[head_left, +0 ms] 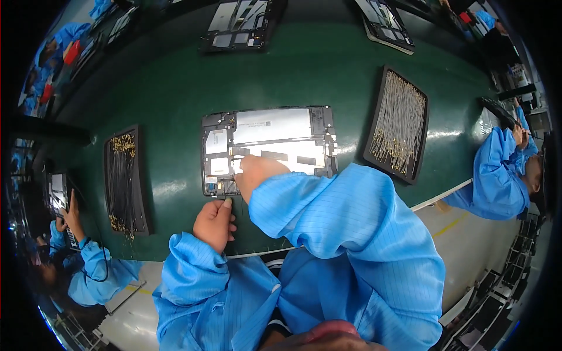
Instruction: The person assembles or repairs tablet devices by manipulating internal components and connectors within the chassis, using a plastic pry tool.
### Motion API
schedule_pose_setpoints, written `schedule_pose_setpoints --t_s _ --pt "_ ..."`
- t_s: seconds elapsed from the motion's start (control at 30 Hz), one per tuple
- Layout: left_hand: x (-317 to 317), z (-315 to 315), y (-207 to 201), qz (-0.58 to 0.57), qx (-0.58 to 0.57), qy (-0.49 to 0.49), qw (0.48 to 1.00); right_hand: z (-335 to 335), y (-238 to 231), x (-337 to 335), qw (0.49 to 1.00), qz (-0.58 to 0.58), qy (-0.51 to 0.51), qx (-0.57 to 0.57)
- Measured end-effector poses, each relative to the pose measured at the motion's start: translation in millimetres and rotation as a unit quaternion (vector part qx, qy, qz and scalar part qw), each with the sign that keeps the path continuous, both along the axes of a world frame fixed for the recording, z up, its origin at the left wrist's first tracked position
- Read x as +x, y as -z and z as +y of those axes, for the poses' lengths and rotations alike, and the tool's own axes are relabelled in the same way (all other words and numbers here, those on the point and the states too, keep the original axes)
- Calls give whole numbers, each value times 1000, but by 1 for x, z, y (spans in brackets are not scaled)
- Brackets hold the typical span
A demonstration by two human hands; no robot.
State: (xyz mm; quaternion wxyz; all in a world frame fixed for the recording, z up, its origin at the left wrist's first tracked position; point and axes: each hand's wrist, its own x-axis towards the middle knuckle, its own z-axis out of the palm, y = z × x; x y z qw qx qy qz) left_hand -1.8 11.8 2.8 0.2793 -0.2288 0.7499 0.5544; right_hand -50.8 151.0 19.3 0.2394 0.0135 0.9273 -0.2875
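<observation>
An opened tablet (275, 124) lies flat in front of me, its silver battery plates and dark circuit parts showing. My right hand (257, 174) reaches over its lower left part, fingers bent down onto the inside; the fingertips and anything in them are hidden. At the tablet's near left edge, my left hand (215, 225) is closed, with the thumb against the curled fingers. What it pinches is too small to make out. A thin dark line, like a cable, runs near its thumb at the tablet's edge.
A black tray (146, 205) of thin black cables with gold ends stands at left. Another black tray (420, 140) at right holds grey cables. Two more opened tablets, one (241, 23) and another (386, 26), lie on the far side of the green table (175, 88). People in blue work at both sides.
</observation>
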Motion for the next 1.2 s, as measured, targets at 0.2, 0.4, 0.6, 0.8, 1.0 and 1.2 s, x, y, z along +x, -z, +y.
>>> schedule_pose_setpoints --t_s 0.2,0.4,0.6,0.8,1.0,1.2 --pt "-2 -2 -2 -2 -7 2 1000 -5 9 -13 989 15 -141 33" --pt "-4 -3 -3 -7 -7 8 1000 -6 12 -2 981 86 -144 96" --pt "-5 -1 0 -19 4 19 1000 -6 -11 -5 997 -52 50 15" --pt "-3 -3 -6 -25 -2 16 1000 -4 -20 -7 997 -56 -53 32" --pt "-5 -4 -10 -37 -1 19 999 -4 -12 -8 998 -59 -30 20" --pt "-1 -19 -18 134 -114 70 982 25 -13 9 979 113 91 -143"
